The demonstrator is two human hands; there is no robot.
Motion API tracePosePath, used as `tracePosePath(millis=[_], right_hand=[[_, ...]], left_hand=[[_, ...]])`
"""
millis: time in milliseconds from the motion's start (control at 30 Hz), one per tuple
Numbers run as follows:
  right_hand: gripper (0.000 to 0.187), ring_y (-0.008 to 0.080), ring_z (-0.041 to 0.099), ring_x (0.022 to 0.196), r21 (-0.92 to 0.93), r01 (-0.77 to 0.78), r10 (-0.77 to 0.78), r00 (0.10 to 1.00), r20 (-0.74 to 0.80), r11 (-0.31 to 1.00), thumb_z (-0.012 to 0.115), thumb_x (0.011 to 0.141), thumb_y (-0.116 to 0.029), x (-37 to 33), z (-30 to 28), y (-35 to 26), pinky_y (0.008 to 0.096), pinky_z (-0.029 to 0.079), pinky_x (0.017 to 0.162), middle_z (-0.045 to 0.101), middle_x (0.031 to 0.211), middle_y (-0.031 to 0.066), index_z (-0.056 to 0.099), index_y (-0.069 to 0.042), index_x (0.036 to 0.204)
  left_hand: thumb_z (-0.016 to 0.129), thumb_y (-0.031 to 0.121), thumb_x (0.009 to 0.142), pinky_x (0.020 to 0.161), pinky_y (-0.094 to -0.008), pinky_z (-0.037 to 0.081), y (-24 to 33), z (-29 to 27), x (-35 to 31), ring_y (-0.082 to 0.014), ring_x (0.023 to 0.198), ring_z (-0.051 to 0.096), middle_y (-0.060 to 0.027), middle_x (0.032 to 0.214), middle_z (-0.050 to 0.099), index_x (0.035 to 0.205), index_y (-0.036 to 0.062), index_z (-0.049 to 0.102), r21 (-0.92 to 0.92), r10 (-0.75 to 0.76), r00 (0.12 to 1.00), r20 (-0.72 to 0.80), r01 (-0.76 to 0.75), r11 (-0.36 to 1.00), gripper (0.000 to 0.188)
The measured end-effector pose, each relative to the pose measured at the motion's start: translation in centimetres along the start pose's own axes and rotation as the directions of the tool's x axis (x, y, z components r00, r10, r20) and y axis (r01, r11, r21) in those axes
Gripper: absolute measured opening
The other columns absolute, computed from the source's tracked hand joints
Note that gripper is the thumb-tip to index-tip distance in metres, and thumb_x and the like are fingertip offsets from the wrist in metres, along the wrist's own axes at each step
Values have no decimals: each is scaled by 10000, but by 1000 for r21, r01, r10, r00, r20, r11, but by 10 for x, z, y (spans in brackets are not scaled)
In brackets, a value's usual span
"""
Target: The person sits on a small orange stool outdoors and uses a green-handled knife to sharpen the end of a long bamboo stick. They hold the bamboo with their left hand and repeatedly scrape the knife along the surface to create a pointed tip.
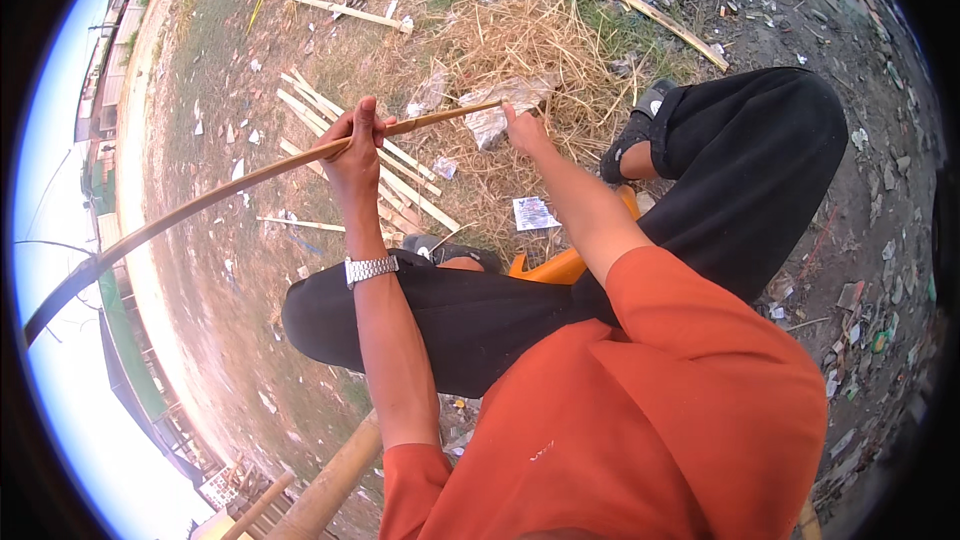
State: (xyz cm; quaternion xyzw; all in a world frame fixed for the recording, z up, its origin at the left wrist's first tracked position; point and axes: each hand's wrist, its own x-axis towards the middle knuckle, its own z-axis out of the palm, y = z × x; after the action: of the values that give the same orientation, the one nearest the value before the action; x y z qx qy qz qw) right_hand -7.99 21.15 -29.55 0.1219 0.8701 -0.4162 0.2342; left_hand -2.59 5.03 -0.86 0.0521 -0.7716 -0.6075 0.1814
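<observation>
A long, thin bamboo strip (215, 192) runs from the far left edge across to the middle of the view. My left hand (352, 152) is wrapped round it partway along, thumb sticking up; a metal-banded watch (371, 269) is on that wrist. At the strip's right end my right hand (524, 130) is closed, its thumb by the tip and its other fingers mostly hidden. Several pale split bamboo strips (405, 180) lie on the ground below and beyond my left hand. Behind my right hand is a crumpled clear plastic sheet (490, 120) on dry straw (530, 40).
An orange plastic seat (550, 268) shows between my legs. Thicker bamboo poles (330, 480) lie at the lower left. More bamboo pieces (660, 20) lie at the top, and a printed paper packet (535, 213) near my feet. Litter covers the dirt (880, 240) at right.
</observation>
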Motion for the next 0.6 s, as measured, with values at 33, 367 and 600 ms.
tracePosePath(millis=[33, 367, 600], right_hand=[[739, 241, 519, 490, 424, -333, 155, 903, 401, 842, 252, 923, -662, 4, -2, 3, 389, 424, 458, 543, 631, 121, 554, -6, 765], [604, 452, 529, 1096, 21, 79, -80, 997, 20, 997, 235, 981, -457, -34, -10, 11, 500, 393, 951, 583, 1129, 293, 589, 16, 1103], [590, 446, 598, 993, -243, 78, -80, 997, 2, 967, 274, 983, -461, -45, -9, 2, 530, 467, 860, 626, 1040, 283, 602, 16, 1101]], left_hand=[[666, 261, 876, 643, -293, 571, 0, 0, 0, -70, 500, 441, -15, 562, 508, 681, -29, 635, 32, 0, 1000, -8, 1, 999, 351], [693, 290, 853, 620, -268, 554, -1, 3, 2, -67, 501, 470, -12, 558, 521, 664, -14, 630, 10, -26, 999, -34, 26, 1000, 363], [719, 285, 837, 484, -208, 418, 4, 17, 2, -63, 519, 521, -8, 557, 555, 661, -4, 657, 13, -39, 999, 13, 38, 999, 344]])
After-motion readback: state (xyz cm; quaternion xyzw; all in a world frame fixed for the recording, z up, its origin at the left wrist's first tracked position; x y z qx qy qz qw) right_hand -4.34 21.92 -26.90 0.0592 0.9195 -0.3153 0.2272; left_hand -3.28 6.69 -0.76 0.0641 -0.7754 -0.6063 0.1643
